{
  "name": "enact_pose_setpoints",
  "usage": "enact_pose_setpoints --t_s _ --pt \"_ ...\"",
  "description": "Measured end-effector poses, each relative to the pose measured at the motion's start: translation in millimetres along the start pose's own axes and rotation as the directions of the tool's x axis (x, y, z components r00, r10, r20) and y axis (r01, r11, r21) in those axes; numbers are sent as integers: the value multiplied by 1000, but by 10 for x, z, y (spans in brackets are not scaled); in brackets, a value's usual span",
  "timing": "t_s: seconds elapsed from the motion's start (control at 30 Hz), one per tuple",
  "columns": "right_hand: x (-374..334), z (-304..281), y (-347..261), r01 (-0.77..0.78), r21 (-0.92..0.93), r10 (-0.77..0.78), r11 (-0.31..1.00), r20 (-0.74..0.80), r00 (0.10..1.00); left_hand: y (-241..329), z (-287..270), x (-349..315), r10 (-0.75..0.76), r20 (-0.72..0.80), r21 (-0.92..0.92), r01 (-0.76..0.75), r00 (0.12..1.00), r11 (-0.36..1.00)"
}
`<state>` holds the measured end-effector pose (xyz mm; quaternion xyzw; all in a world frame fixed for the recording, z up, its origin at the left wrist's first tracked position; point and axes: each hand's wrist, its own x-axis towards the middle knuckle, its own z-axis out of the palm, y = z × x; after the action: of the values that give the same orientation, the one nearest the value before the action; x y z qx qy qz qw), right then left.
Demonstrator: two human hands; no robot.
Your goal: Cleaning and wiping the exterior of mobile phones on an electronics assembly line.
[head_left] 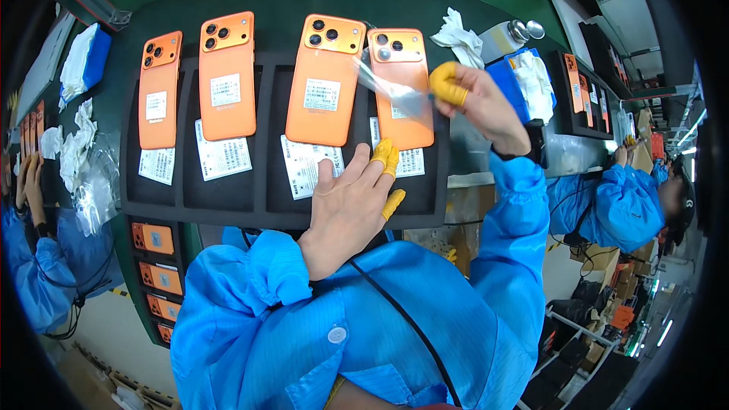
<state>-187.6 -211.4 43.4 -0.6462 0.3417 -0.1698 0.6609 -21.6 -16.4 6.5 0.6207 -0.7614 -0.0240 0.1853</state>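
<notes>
Several orange phones lie face down on a black tray, camera lenses at the far end and white labels on their backs. My right hand, with yellow finger cots, pinches a clear plastic film over the rightmost phone. The film is blurred; whether it still touches the phone I cannot tell. My left hand lies with fingers stretched out, its yellow-capped fingertips at that phone's near edge. Beside it on the left is another orange phone. Printed white label sheets stick out from under the phones.
Crumpled white cloths, a metal-capped bottle and a blue box of wipes stand at right. Crumpled clear plastic lies at left. Co-workers in blue sit at both sides. More phones fill a lower tray.
</notes>
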Motion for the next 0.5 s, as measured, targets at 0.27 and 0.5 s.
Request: enact_pose_setpoints --t_s 0.27,0.5 --pt "-446 -916 -794 335 -256 -421 907 -491 763 -4 -4 -18 9 13 -16 -9 1000 1000" --pt "-1910 -186 -561 -3 -984 -912 177 -163 -376 -232 -189 -21 -98 -133 27 103 986 994"
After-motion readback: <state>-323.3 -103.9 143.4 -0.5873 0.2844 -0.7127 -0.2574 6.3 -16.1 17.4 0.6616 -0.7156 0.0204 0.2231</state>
